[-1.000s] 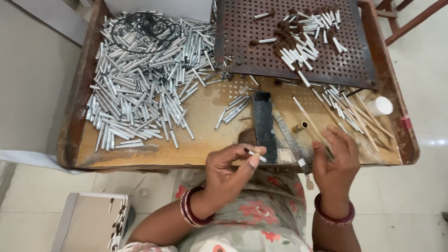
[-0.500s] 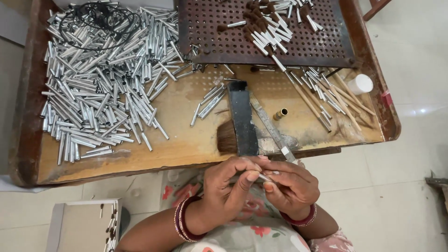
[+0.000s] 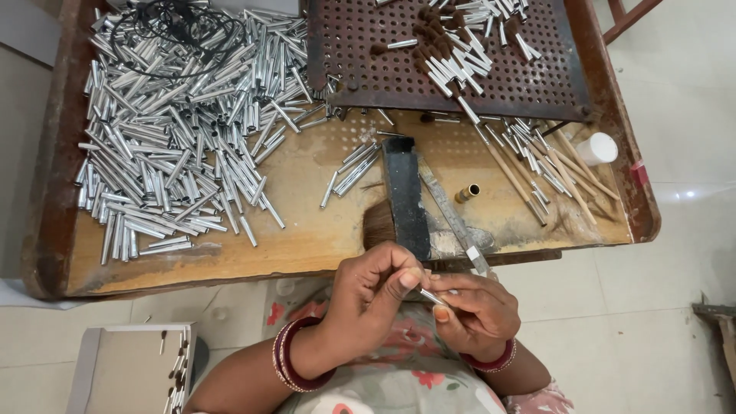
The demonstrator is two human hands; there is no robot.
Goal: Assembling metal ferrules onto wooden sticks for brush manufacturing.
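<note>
Head view: both hands pinch a metal tube (image 3: 432, 297), lying diagonally.

Single head view, looked almost straight down from above the person's lap. Tray (image 3: 54, 230) filled the upper frame, its far edge cut off at top; hands, left (image 3: 372, 295) and right (image 3: 475, 314), sat low centre, close to the lens. Floor showed right, box (image 3: 123, 368) bottom left. No second view to overlap.
</note>
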